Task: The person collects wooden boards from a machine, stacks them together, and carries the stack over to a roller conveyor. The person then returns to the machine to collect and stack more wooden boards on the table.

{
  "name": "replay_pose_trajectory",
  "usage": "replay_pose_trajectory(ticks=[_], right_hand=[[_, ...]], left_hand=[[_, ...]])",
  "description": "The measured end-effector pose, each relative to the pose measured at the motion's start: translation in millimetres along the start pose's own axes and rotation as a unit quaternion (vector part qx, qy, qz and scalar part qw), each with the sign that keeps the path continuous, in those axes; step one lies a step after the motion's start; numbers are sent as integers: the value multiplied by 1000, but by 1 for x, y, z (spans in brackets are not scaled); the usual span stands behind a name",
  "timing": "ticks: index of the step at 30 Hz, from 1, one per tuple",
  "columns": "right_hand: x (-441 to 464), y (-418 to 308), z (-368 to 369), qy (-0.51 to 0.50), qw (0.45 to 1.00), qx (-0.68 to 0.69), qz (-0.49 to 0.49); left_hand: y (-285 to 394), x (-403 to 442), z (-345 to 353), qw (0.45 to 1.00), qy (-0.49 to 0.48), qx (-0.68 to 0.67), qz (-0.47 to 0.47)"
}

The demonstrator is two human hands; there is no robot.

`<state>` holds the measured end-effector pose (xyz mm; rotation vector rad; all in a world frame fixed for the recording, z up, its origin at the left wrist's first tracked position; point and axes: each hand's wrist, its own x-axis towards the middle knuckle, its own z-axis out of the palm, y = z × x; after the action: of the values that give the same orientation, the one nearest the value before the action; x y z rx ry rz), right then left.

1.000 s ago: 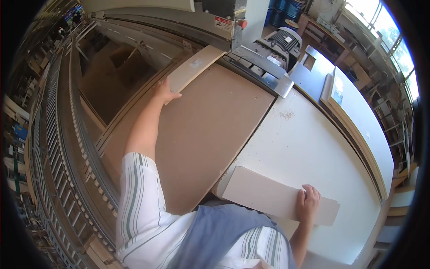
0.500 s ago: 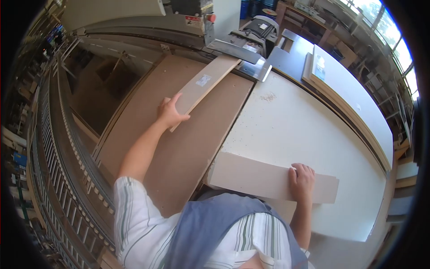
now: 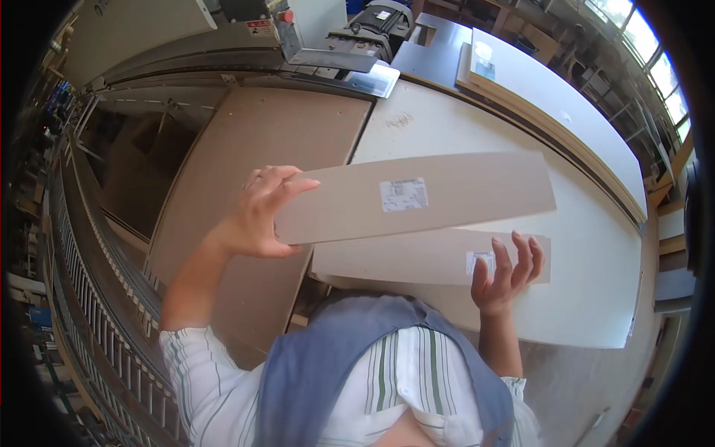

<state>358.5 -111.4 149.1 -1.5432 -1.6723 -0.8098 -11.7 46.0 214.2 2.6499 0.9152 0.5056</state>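
Observation:
My left hand point(image 3: 267, 212) grips the left end of a long beige board point(image 3: 469, 190), thumb below and fingers over the top edge. A white printed label point(image 3: 404, 194) is stuck on its face. This board is raised over the white table, in front of a second beige board point(image 3: 402, 261) that lies near the front edge and is partly hidden. My right hand point(image 3: 508, 276) is open with its fingers apart, over the right part of the lying board and beside the label there. It holds nothing.
A machine with a motor point(image 3: 376, 26) and a metal guard point(image 3: 335, 59) stands at the back. Larger panels point(image 3: 551, 104) are stacked at the back right. Sawdust point(image 3: 400, 120) lies on the white tabletop point(image 3: 439, 127). A roller conveyor point(image 3: 97, 276) runs along the left.
My left hand has brought its board from beside the machine back to the right, over the white table. My right hand has let go of the lying boards and opened.

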Motion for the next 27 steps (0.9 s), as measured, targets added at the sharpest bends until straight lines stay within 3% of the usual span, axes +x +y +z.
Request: replay_pose_trajectory(ticks=[1, 7, 12, 16, 17, 21, 27], right_hand=[[-2, 2, -8, 35, 999, -9, -6], [-7, 27, -29, -12, 997, -22, 75], [-37, 75, -36, -107, 972, -119, 170], [-79, 133, -50, -138, 901, -103, 399], [-83, 137, -56, -139, 899, -106, 403], [-77, 147, -85, -229, 752, 60, 616], [-90, 143, -61, -157, 819, 165, 527]], left_hand=[[9, 6, 6, 999, -3, 9, 33], [37, 32, 69, 989, -84, -6, 119], [56, 38, 96, 987, -83, 13, 138], [59, 27, 94, 992, -70, 49, 94], [60, 24, 95, 991, -74, 47, 97], [61, 12, 104, 994, 12, 3, 107], [56, 17, 98, 996, 1, -14, 84]])
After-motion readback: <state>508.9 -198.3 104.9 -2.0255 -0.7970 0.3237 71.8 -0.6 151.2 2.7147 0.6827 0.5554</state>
